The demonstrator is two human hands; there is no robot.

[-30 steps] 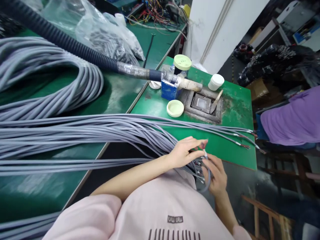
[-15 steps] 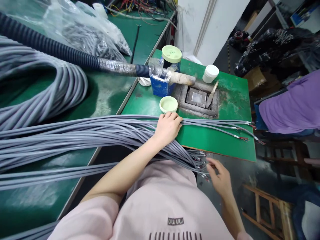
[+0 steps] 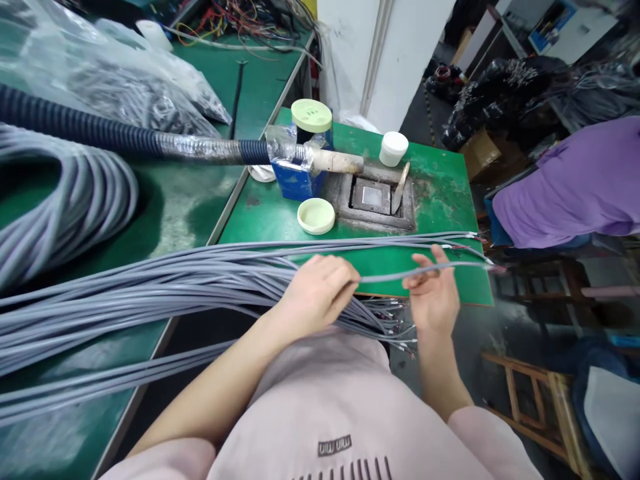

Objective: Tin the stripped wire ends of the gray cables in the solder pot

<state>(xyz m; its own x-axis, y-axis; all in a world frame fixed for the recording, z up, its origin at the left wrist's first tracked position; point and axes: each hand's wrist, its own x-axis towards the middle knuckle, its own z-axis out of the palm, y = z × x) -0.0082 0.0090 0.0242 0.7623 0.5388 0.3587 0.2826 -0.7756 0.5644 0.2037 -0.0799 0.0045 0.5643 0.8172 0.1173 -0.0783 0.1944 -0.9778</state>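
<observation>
My left hand (image 3: 317, 290) is closed on a grey cable (image 3: 383, 277) that runs out to the right across the green board. My right hand (image 3: 433, 290) is raised by the same cable, its fingers apart, with the cable passing by them. The cable's far end shows a white band and reddish wires. Behind it, more grey cables (image 3: 395, 243) lie on the board with their stripped ends to the right. Below my left hand, a lower bunch of cable ends (image 3: 385, 320) hangs past the board's front edge.
On the green board (image 3: 445, 200) stand a metal-framed pot (image 3: 373, 195) with a spatula (image 3: 401, 190), a white jar (image 3: 393, 148), a pale green lid (image 3: 316, 216) and a blue box (image 3: 295, 181). A ribbed hose (image 3: 200, 148) crosses from the left. A person in purple (image 3: 570, 187) is at right.
My left hand has come nearer to me and lifted one cable from the board. My right hand has risen from the lower cable ends to this cable. The view has shifted right.
</observation>
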